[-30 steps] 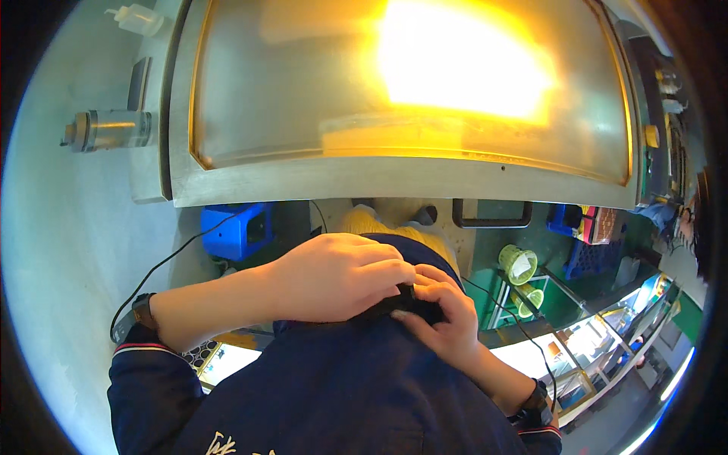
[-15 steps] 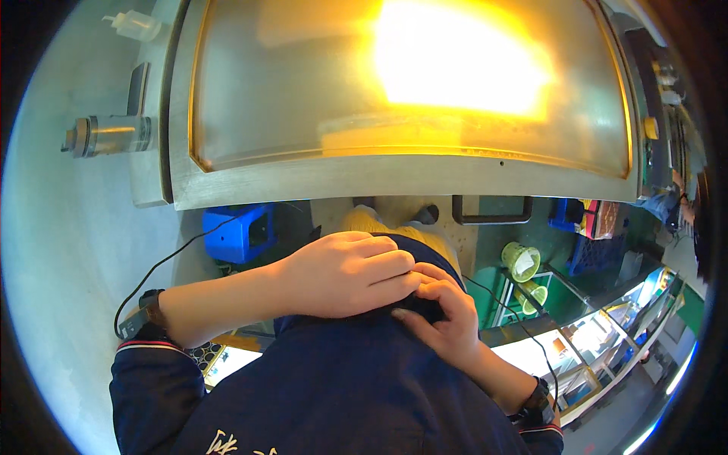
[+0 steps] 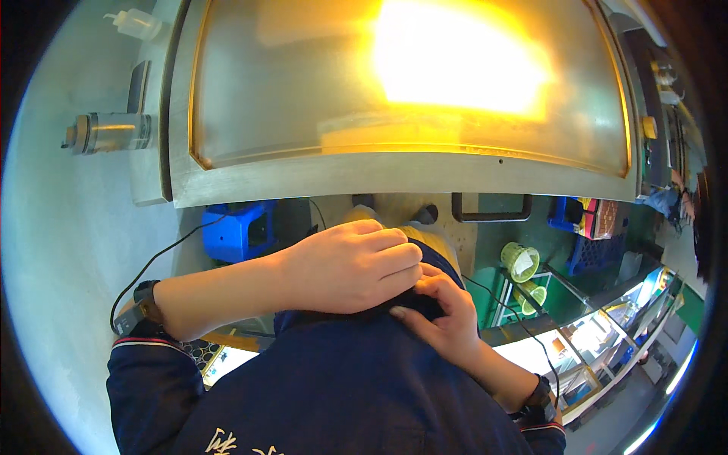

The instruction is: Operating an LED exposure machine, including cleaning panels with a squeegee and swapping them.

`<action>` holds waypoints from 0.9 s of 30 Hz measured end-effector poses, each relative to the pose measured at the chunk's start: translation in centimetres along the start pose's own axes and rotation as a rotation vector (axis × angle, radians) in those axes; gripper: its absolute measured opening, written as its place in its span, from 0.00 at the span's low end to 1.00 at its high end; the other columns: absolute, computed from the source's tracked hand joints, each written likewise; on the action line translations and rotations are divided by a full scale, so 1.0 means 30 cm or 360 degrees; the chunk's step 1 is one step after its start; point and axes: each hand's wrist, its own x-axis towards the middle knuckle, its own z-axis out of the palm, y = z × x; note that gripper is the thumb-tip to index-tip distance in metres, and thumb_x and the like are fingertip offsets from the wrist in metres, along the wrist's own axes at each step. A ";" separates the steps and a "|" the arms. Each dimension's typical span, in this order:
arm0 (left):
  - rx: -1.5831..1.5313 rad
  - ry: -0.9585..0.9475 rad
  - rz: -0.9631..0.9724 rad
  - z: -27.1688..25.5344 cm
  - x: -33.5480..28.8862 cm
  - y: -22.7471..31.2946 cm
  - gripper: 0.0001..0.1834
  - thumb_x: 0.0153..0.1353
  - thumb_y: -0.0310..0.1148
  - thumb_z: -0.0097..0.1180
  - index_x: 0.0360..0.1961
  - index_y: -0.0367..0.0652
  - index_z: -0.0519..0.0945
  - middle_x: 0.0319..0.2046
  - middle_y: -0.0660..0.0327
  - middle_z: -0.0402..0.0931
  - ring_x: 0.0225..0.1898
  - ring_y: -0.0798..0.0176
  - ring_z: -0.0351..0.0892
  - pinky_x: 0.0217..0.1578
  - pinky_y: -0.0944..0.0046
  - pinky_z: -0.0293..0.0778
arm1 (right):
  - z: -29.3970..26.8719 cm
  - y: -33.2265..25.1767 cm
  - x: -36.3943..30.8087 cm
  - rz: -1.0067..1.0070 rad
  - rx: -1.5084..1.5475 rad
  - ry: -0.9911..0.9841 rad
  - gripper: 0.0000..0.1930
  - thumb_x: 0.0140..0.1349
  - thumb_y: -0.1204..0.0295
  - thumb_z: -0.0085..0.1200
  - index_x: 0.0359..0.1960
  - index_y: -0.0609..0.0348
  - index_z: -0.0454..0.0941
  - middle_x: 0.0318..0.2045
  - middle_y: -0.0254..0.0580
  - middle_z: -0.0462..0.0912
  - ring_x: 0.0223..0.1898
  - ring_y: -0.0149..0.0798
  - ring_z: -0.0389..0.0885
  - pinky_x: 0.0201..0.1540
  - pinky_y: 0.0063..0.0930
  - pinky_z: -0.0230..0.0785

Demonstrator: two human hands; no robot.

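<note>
Both hands meet at the front of my dark blue jacket (image 3: 364,371), low over my waist. My left hand (image 3: 353,265) is closed, its back toward me and its fingers curled down, so what its fingertips hold is hidden. Tight against it, my right hand (image 3: 447,315) has bent fingers, with the thumb pressed on the jacket. Dark cloth shows between that thumb and the fingers. Each wrist wears a black band, and a thin black cable runs from each one.
Ahead stands a metal-framed worktable (image 3: 303,178) with a bright, glaring panel. At left are a clear cylinder (image 3: 114,134) and a squeeze bottle (image 3: 135,24). Below sits a blue stool (image 3: 235,235). Green baskets (image 3: 520,262) and a lit shelf rack (image 3: 591,341) are on the right.
My left hand and forearm have shifted slightly up, the hand tipping a little over the right one. My right hand stays nearly where it was.
</note>
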 end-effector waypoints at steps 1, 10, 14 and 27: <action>0.0009 -0.0005 0.0008 0.001 0.001 0.000 0.11 0.54 0.33 0.58 0.38 0.41 0.79 0.40 0.59 0.75 0.43 0.61 0.79 0.41 0.63 0.78 | -0.001 0.000 0.000 0.0012 0.0007 -0.0011 0.19 0.50 0.75 0.73 0.39 0.64 0.76 0.50 0.56 0.80 0.50 0.50 0.81 0.54 0.37 0.73; -0.0165 -0.0005 0.0333 -0.029 0.022 -0.043 0.07 0.53 0.34 0.59 0.31 0.45 0.77 0.33 0.65 0.69 0.34 0.67 0.75 0.32 0.66 0.76 | -0.005 -0.032 0.009 -0.0021 -0.0088 -0.0119 0.17 0.51 0.74 0.72 0.40 0.63 0.78 0.50 0.53 0.81 0.52 0.49 0.81 0.55 0.38 0.73; -0.0193 -0.0032 0.0382 -0.017 0.033 -0.047 0.06 0.54 0.33 0.58 0.27 0.45 0.75 0.29 0.64 0.64 0.29 0.67 0.71 0.29 0.67 0.76 | -0.004 -0.039 0.006 0.0046 -0.0065 -0.0110 0.17 0.51 0.74 0.72 0.40 0.62 0.79 0.50 0.52 0.82 0.53 0.49 0.81 0.56 0.38 0.73; -0.0351 0.0044 0.0099 0.007 0.023 -0.034 0.04 0.60 0.29 0.59 0.32 0.41 0.77 0.35 0.61 0.74 0.35 0.63 0.79 0.35 0.64 0.78 | -0.003 -0.004 -0.013 0.0066 0.0041 0.0025 0.18 0.50 0.73 0.73 0.39 0.62 0.77 0.50 0.55 0.81 0.52 0.50 0.81 0.54 0.39 0.74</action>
